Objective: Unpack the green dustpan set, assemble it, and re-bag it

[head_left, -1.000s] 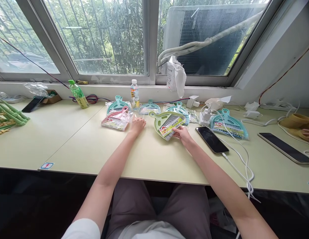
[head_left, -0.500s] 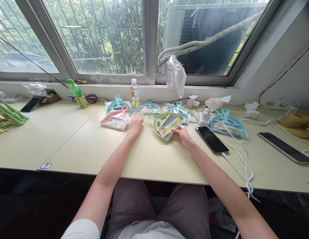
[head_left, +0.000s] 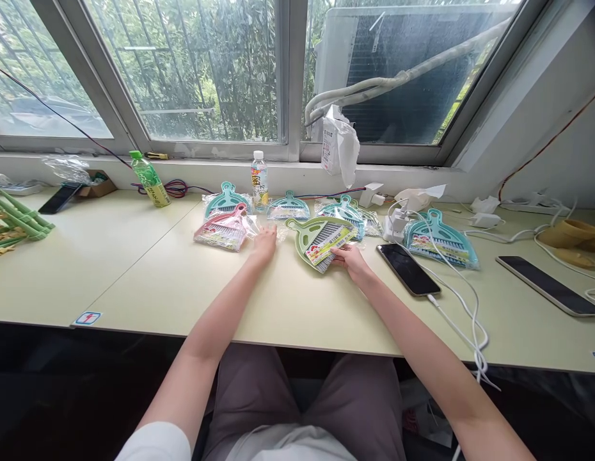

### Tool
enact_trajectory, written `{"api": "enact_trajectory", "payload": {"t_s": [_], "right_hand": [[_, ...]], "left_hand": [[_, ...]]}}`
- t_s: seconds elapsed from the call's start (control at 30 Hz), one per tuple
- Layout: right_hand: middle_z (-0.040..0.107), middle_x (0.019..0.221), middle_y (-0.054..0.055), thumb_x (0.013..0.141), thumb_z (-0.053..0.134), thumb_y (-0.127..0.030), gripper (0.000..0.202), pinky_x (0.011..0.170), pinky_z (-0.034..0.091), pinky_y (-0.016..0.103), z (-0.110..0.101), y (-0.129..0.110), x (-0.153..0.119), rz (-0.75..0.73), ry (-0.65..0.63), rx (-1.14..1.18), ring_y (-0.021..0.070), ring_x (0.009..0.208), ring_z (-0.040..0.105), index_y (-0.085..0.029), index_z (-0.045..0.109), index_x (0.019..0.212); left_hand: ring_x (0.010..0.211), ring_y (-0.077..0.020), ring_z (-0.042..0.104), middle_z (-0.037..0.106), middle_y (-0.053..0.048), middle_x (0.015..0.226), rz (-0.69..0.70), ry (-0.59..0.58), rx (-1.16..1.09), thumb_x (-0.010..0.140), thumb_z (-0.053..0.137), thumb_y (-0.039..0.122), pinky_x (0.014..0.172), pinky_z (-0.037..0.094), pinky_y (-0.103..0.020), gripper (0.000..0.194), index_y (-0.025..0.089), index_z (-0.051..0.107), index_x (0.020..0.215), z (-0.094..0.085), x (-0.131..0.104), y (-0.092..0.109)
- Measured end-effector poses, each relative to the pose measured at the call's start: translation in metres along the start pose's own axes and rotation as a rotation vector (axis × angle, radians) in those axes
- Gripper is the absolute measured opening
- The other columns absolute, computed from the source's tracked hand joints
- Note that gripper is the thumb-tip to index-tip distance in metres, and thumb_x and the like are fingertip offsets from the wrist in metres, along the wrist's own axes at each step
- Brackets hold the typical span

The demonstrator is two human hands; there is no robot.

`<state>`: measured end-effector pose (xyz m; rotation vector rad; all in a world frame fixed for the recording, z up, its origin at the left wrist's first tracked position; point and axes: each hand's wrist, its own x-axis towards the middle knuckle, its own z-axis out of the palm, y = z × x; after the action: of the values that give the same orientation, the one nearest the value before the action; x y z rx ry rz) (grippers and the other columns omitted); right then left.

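Note:
My right hand (head_left: 351,261) grips the right edge of a green dustpan-and-brush set (head_left: 311,238) with a yellow label, tilted over the table. My left hand (head_left: 265,243) is closed on a clear plastic bag (head_left: 280,233) beside the green set; its fingertips are partly hidden. Just left of that hand lies a pink dustpan-and-brush set (head_left: 224,229) in clear wrapping. Behind are wrapped turquoise sets: one behind the pink set (head_left: 227,197), a small one in the middle (head_left: 288,206) and another behind the green set (head_left: 344,210).
A drink bottle (head_left: 260,182) stands by the window and a green-capped bottle (head_left: 150,179) farther left. To the right lie a phone (head_left: 407,269) on a white charging cable (head_left: 463,301), another turquoise set (head_left: 439,240) and a second phone (head_left: 549,285). Bamboo-like green sticks (head_left: 19,218) lie far left.
My left hand has shifted very slightly, and more clear plastic shows around its fingers. The right hand and the green set stay in place.

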<state>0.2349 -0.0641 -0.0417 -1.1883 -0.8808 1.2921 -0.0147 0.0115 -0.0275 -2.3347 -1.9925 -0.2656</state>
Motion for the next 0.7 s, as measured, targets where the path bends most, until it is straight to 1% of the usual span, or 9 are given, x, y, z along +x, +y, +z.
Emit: {"api": "enact_trajectory", "payload": {"t_s": [0.07,0.17,0.23,0.37,0.47,0.57,0.7], "right_hand": [[0.075,0.086,0.007,0.080,0.064,-0.006,0.013,0.060,0.061,0.025,0.001,-0.001,-0.001,0.003,-0.006,-0.007,0.0152,0.066,0.070,-0.014,0.065,0.091],[0.074,0.085,0.007,0.082,0.062,-0.006,0.012,0.060,0.061,0.023,0.002,-0.003,-0.003,0.013,-0.015,-0.014,0.0145,0.066,0.070,-0.014,0.065,0.090],[0.074,0.085,0.006,0.082,0.061,-0.005,0.012,0.060,0.061,0.023,0.003,-0.003,-0.004,0.014,-0.010,-0.016,0.0143,0.066,0.070,-0.014,0.065,0.091],[0.075,0.086,0.007,0.083,0.061,-0.005,0.013,0.061,0.061,0.024,0.004,-0.004,-0.005,0.018,0.002,-0.024,0.0148,0.066,0.070,-0.014,0.065,0.092],[0.075,0.087,0.007,0.083,0.061,-0.006,0.013,0.061,0.061,0.025,0.003,-0.004,-0.005,0.017,0.002,-0.025,0.0152,0.068,0.070,-0.014,0.065,0.092],[0.075,0.088,0.007,0.083,0.061,-0.007,0.011,0.061,0.061,0.024,0.003,-0.003,-0.004,0.009,-0.005,-0.023,0.0149,0.068,0.070,-0.014,0.065,0.091],[0.075,0.089,0.007,0.082,0.063,-0.009,0.011,0.060,0.061,0.024,0.002,-0.001,-0.003,-0.007,-0.026,-0.012,0.0149,0.067,0.070,-0.015,0.065,0.090]], "left_hand": [[0.111,-0.0256,0.059,0.056,-0.019,0.124,-0.020,-0.015,0.005,0.084,0.031,-0.002,0.088,0.049,-0.034,0.049,0.013,0.050,0.127,0.002,0.001,0.000],[0.112,-0.0270,0.059,0.057,-0.017,0.121,-0.038,0.000,0.020,0.090,0.035,0.009,0.089,0.048,-0.034,0.038,0.014,0.053,0.123,0.004,0.004,-0.001],[0.111,-0.0269,0.059,0.058,-0.016,0.120,-0.047,0.002,0.019,0.092,0.035,0.014,0.089,0.048,-0.034,0.034,0.015,0.054,0.121,0.003,0.005,-0.002],[0.108,-0.0239,0.060,0.060,-0.015,0.118,-0.033,-0.044,0.041,0.091,0.030,0.006,0.086,0.049,-0.032,0.039,0.017,0.055,0.119,-0.005,0.001,-0.001],[0.108,-0.0230,0.059,0.058,-0.014,0.119,-0.029,-0.050,0.081,0.090,0.029,0.003,0.085,0.049,-0.031,0.043,0.017,0.054,0.121,-0.009,-0.003,0.002],[0.110,-0.0239,0.057,0.054,-0.015,0.123,-0.010,-0.013,0.117,0.090,0.028,0.003,0.082,0.050,-0.030,0.045,0.018,0.057,0.120,-0.009,-0.004,0.004],[0.113,-0.0280,0.052,0.050,-0.018,0.126,0.054,0.108,0.146,0.089,0.025,0.002,0.080,0.051,-0.034,0.045,0.014,0.062,0.112,-0.009,-0.002,0.005]]}}
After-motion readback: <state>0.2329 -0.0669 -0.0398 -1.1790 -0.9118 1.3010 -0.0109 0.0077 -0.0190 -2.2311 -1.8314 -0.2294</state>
